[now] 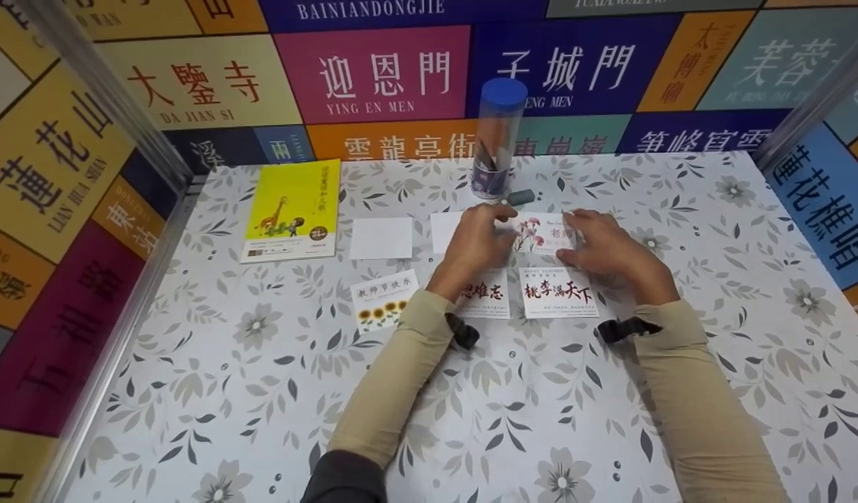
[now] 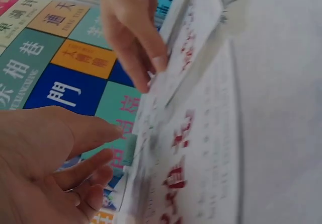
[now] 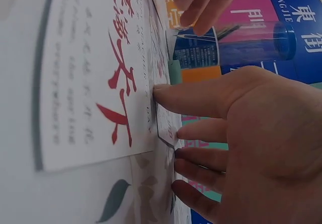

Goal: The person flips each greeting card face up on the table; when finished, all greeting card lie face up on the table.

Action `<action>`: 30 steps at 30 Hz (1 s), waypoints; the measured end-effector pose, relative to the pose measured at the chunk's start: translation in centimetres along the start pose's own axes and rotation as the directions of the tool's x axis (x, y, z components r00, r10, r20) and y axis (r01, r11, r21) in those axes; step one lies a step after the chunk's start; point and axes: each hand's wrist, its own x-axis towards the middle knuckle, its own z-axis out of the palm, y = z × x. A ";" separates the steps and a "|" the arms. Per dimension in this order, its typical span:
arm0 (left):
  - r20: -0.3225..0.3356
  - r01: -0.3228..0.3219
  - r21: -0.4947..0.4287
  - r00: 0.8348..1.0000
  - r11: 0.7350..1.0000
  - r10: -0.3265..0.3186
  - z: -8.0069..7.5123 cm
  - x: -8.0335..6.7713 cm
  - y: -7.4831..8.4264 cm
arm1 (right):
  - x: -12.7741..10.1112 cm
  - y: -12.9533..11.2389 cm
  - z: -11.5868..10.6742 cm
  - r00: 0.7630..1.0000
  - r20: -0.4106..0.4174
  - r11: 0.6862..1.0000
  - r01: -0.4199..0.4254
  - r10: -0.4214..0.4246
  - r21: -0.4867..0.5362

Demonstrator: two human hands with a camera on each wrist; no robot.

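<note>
A white card with pink flowers (image 1: 534, 236) lies flat between my two hands. At its right end is my right hand (image 1: 604, 241), thumb tip by the near edge and fairly straight, spread fingers along the far side. My left hand (image 1: 476, 241) hovers at its left end, thumb and fingers apart with nothing between them. Under that hand a plain white card (image 1: 443, 229) is partly hidden. Nearer me lie two cards with red writing, the left one (image 1: 490, 297) partly covered by my left wrist and the right one (image 1: 560, 297) in full view.
A blank white card (image 1: 381, 238) and a sunflower card (image 1: 380, 304) lie to the left. Farther left is a yellow book (image 1: 293, 202). Behind the hands stand a blue-lidded clear tube (image 1: 500, 140) and a small grey-green cylinder (image 1: 520, 197). Printed panels (image 1: 380, 77) border the table.
</note>
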 end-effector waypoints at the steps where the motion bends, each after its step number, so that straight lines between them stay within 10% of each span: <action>1: -0.001 0.004 -0.011 1.000 1.000 -0.004 -0.5 0.0 -0.2 | 0.0 -0.1 0.0 1.000 0.008 1.000 -0.002 0.002 -0.004; 13: -0.085 0.059 0.034 0.995 0.998 -0.056 -5.1 -2.0 -4.3 | 0.1 -1.2 0.5 0.999 -0.030 1.000 0.012 -0.013 -0.015; 20: -0.075 0.088 0.042 0.994 0.995 -0.084 -7.7 -4.4 -6.4 | 1.3 -5.1 2.1 0.969 -0.162 0.983 0.181 -0.185 -0.043; 30: -0.022 0.070 0.135 0.997 0.988 -0.067 -9.0 -5.5 -7.8 | 4.7 -8.7 4.5 0.949 -0.079 0.952 0.307 -0.305 0.008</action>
